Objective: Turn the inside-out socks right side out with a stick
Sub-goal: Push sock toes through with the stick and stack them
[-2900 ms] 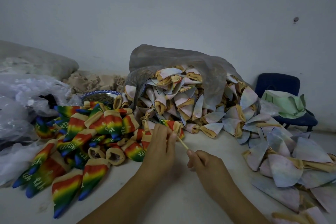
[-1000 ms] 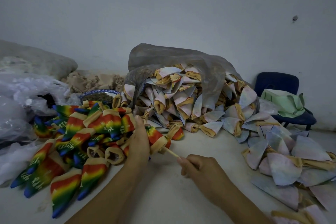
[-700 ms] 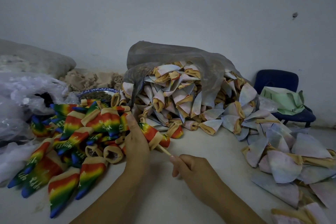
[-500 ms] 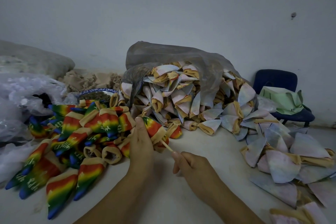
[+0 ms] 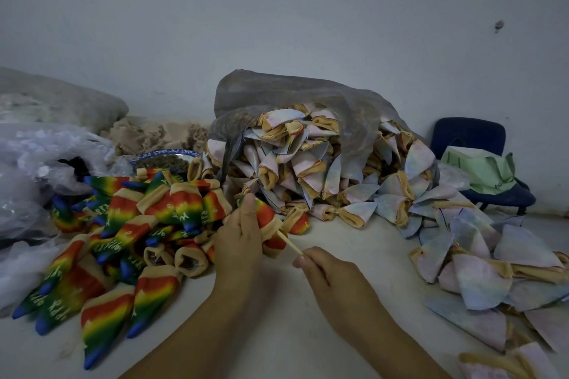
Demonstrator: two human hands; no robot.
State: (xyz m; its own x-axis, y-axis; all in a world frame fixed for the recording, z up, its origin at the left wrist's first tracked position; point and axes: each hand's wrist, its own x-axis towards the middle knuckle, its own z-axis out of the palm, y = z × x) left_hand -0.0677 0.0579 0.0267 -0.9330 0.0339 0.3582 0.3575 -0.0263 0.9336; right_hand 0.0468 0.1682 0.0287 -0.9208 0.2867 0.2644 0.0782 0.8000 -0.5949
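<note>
Sock in work: one rainbow-striped sock [image 5: 267, 218] with a tan cuff is gripped in the left hand [image 5: 238, 243]. The fingers are curled round it, and one finger is laid straight up along it toward its far end. The sock is held at centre scene, just above the white surface [image 5: 277, 332], at the right edge of the rainbow pile.

A thin pale stick [image 5: 289, 244] is seen running into the cuff opening. Its near end is pinched in the right hand [image 5: 332, 274], whose fingers are closed round it. That hand is placed just right of the left hand and nearer; the two are close but apart.

Left of the hands, a heap of rainbow socks [image 5: 138, 224] is spread over the surface, some with printed lettering and tan cuffs showing. Beyond the hands, a mound of pale socks [image 5: 308, 169] with tan cuffs is spilled from a grey plastic bag [image 5: 308, 101], which is draped over its top. More pale socks [image 5: 477, 261] are scattered to the right, near and far.

A blue-rimmed bowl [image 5: 163, 157] is noted behind the rainbow heap, its contents dark and unclear. Clear crumpled plastic [image 5: 40, 157] is bunched at far left. A blue chair [image 5: 468, 135] is set at far right against the wall, with a green bag [image 5: 480, 172] laid on its seat.
</note>
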